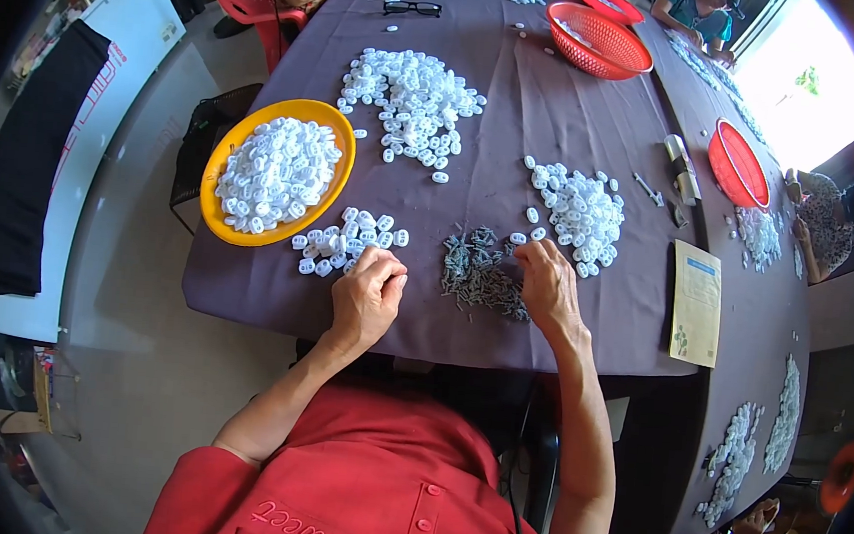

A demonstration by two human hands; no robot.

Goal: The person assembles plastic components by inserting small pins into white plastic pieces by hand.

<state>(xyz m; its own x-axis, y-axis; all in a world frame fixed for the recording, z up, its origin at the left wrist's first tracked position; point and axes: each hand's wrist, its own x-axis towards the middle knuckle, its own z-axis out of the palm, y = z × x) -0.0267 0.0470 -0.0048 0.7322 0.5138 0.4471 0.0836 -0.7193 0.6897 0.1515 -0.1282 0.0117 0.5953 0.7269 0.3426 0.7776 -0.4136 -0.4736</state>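
Note:
My left hand (366, 300) is closed, its thumb against the curled fingers, just below a small heap of white oval plastic pieces (349, 241). Whatever it may hold is hidden. At the right edge of a pile of small grey screw-like pieces (479, 271), my right hand (552, 285) is pinched, and I cannot make out anything between the fingers. A larger heap of white oval pieces (584, 214) lies just beyond the right hand. To the left, a yellow plate (213, 208) is piled high with the same white pieces.
Farther out on the brown tablecloth (499, 112) lie another white heap (415, 100) and black glasses (412, 8). Red baskets (604, 52) stand beyond. At right are a paper packet (695, 303) and a cylindrical tool (682, 170). Other people sit around the table.

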